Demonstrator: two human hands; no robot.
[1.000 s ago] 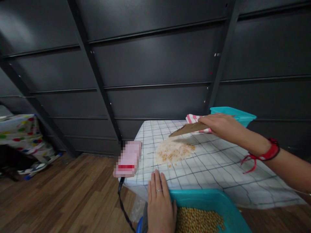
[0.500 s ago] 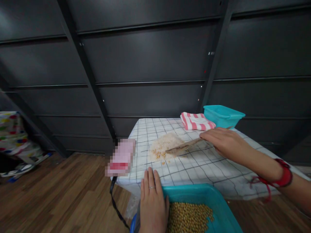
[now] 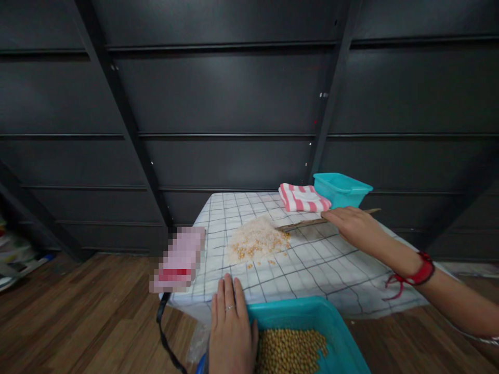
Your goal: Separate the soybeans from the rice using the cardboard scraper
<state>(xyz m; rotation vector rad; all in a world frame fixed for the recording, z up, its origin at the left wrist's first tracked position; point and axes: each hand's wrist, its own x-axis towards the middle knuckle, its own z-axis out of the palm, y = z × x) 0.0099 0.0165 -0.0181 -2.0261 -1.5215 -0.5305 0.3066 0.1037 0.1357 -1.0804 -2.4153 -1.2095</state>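
Observation:
In the head view, my right hand is closed around a thin brown wooden stick. The stick's far end touches the right side of a pile of white rice, which lies on a checked cloth. Yellow grains, seemingly corn or beans, show along the pile's front and right edge. My left hand rests flat with fingers stretched out over the left rim of a teal tub. Greenish-brown beans cover part of that tub's bottom.
The table has a white checked tablecloth. At its back right stand a smaller teal tub and a folded pink-striped towel. A pixelated pink item lies at the left edge, with a black strap hanging down. Behind rises a dark panelled wall.
The stick's tip has shifted from the front of the pile to its right side, and the pile looks more mixed with yellow grains. The whole view has shifted slightly; my left hand stays on the tub.

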